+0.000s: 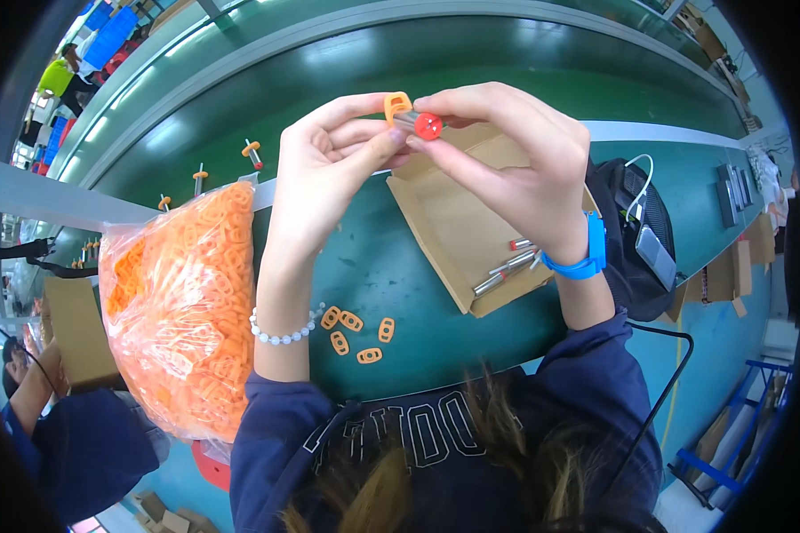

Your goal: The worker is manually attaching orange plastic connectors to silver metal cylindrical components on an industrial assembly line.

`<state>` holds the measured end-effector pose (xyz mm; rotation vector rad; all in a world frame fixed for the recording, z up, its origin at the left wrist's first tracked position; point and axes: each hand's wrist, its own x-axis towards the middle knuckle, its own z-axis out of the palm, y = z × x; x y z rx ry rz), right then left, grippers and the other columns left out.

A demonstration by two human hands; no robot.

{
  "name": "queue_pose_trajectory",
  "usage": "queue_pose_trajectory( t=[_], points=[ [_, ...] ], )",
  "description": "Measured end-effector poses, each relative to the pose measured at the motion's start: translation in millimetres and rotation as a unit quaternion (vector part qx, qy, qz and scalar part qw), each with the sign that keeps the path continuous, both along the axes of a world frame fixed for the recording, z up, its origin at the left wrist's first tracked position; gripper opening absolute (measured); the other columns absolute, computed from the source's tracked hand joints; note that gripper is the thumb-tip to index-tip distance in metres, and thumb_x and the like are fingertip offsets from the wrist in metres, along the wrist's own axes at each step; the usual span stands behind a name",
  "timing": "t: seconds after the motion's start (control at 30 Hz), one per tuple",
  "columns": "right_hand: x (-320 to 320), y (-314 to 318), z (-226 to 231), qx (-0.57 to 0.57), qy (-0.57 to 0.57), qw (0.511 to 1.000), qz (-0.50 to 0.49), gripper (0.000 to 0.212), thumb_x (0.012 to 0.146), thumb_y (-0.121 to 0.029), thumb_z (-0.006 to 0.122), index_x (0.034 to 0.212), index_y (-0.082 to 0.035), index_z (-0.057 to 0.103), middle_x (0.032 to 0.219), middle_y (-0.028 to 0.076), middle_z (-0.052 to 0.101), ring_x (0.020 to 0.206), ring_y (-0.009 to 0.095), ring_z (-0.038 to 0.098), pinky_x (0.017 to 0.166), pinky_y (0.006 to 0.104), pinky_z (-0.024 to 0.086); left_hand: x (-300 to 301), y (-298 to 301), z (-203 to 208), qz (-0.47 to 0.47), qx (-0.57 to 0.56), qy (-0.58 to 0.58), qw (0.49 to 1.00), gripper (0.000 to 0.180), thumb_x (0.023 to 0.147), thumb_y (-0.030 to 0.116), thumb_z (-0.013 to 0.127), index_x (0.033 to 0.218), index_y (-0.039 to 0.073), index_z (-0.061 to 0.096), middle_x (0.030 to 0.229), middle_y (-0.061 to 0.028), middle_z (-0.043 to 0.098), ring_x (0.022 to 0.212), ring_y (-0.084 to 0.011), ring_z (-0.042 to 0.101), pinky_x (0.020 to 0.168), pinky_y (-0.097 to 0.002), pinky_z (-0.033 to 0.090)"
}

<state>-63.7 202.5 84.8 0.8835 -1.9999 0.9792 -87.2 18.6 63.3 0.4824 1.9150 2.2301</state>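
Note:
Up over the table's far side, both my hands meet at a small silver metal cylinder (pixel 406 119) with a red end cap facing me. An orange oval plastic ring (pixel 397 104) sits around or against the cylinder; which of the two I cannot tell. My left hand (pixel 333 164) is closed, thumb and fingers pinching the ring and cylinder. My right hand (pixel 511 147) pinches the cylinder near its red end. Below my hands lies an open cardboard box (pixel 436 213) with several silver cylinders (pixel 509 265) in it. Several loose orange rings (pixel 351 321) lie by my left wrist.
A big clear bag (pixel 182 311) full of orange rings stands left of my forearm. Finished-looking cylinders with rings (pixel 252 153) stand on the green belt (pixel 356 67) beyond. A black backpack (pixel 631 231) with a cabled device lies at right. Another person's sleeve (pixel 98 449) shows at left.

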Motion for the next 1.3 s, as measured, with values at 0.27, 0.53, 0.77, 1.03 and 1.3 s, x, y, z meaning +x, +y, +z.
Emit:
queue_pose_trajectory(
  t=[0.27, 0.53, 0.77, 1.03, 1.3],
  points=[
    [0.5, -5.9, -2.9, 0.045, -0.001, 0.998, -0.042, 0.023, 0.069, 0.001, 0.077, 0.090, -0.001, 0.068, 0.085, 0.010, 0.070, 0.075, 0.022, 0.069, 0.066, 0.0258, 0.054, -5.5, -5.8, -4.0, -0.039, -0.003, 0.001, 0.999, 0.033, 0.086, 0.002, 0.064, 0.117, -0.007, 0.057, 0.099, -0.0146, 0.069, 0.090, -0.0172, 0.067, 0.082, -0.0291, 0.055],
    [3.5, -9.9, -7.4, 0.042, 0.017, 0.997, -0.067, 0.021, 0.068, -0.002, 0.079, 0.087, -0.003, 0.070, 0.084, 0.008, 0.071, 0.074, 0.020, 0.069, 0.064, 0.0244, 0.054, -5.7, -5.0, -5.6, -0.015, 0.003, 0.005, 1.000, 0.033, 0.083, 0.001, 0.068, 0.114, -0.006, 0.060, 0.097, -0.0122, 0.070, 0.088, -0.0142, 0.067, 0.080, -0.0252, 0.055],
    [8.2, -10.8, -7.0, 0.045, 0.000, 0.996, -0.082, 0.022, 0.068, -0.002, 0.080, 0.087, -0.003, 0.070, 0.084, 0.007, 0.071, 0.073, 0.019, 0.068, 0.064, 0.0241, 0.053, -4.0, -6.0, -2.3, -0.019, -0.026, 0.021, 0.999, 0.034, 0.083, -0.004, 0.064, 0.116, -0.008, 0.058, 0.101, -0.0137, 0.069, 0.091, -0.0159, 0.067, 0.085, -0.0274, 0.054],
    [7.8, -16.6, -10.9, 0.024, -0.001, 0.995, -0.093, 0.021, 0.067, -0.002, 0.079, 0.087, -0.003, 0.070, 0.081, 0.006, 0.071, 0.071, 0.017, 0.068, 0.062, 0.0231, 0.051, -5.3, -7.2, -1.1, -0.030, -0.052, 0.026, 0.998, 0.033, 0.082, -0.006, 0.064, 0.115, -0.009, 0.059, 0.100, -0.0128, 0.068, 0.091, -0.0144, 0.066, 0.084, -0.0256, 0.054],
    [9.4, -20.1, -13.3, 0.015, -0.027, 0.995, -0.097, 0.020, 0.069, -0.002, 0.078, 0.087, -0.002, 0.070, 0.080, 0.007, 0.070, 0.070, 0.017, 0.068, 0.062, 0.0237, 0.052, -3.5, -6.6, -4.4, -0.004, -0.049, 0.047, 0.998, 0.031, 0.081, -0.003, 0.067, 0.111, -0.007, 0.061, 0.095, -0.0137, 0.070, 0.086, -0.0146, 0.068, 0.079, -0.0238, 0.055]
  ],
)
